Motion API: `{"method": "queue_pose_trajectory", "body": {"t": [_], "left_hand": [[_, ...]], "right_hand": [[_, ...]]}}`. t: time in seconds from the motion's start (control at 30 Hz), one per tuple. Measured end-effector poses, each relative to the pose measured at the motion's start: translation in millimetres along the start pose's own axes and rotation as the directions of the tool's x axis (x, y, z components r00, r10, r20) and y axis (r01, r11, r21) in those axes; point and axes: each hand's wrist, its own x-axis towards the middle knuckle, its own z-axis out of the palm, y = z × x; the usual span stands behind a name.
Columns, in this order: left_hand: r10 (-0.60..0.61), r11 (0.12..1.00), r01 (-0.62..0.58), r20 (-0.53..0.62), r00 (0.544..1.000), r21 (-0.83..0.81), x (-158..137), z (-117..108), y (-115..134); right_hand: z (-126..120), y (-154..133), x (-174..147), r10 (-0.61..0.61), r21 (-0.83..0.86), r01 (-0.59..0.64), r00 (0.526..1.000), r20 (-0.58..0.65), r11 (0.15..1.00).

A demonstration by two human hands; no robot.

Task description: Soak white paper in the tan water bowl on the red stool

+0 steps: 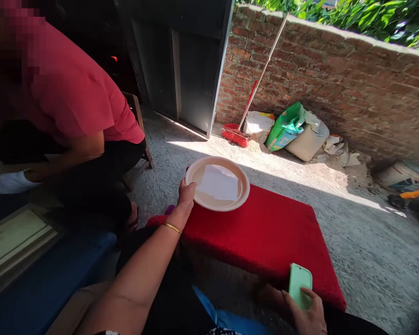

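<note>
Person in red shirt (66,88) crouches at far left. One plate (217,183) sits on far corner of red bench (265,232). One white paper (219,183) lies flat in plate. Left hand (185,195) reaches out, arm straight, fingers gripping plate's near rim. Gold bangle (172,227) on wrist. Right hand (305,311) low, near body, holding one green phone (300,284) upright. One red broom (246,116) leans on brick wall.
</note>
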Motion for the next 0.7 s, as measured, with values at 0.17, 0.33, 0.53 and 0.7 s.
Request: {"method": "queue_pose_trajectory", "body": {"t": [0.17,0.33,0.53,0.7], "left_hand": [[-0.002,1.0,0.002,0.001,1.0,0.004,1,1,0],[-0.025,1.0,0.025,0.003,1.0,0.018,0,2,1],[0.012,1.0,-0.012,0.003,1.0,0.016,-1,4,-1],[0.005,0.999,-0.005,-0.001,1.0,0.047,0,6,-2]], "right_hand": [[45,-52,-40,-0.382,0.097,0.371,0.912,0.147,0.924],[57,-84,-52,-0.688,0.177,0.686,0.603,0.403,0.706],[58,-77,-39,-0.762,0.142,0.75,0.618,0.196,0.645],[81,-93,-48,-0.825,0.064,0.836,0.521,0.218,0.545]]}}
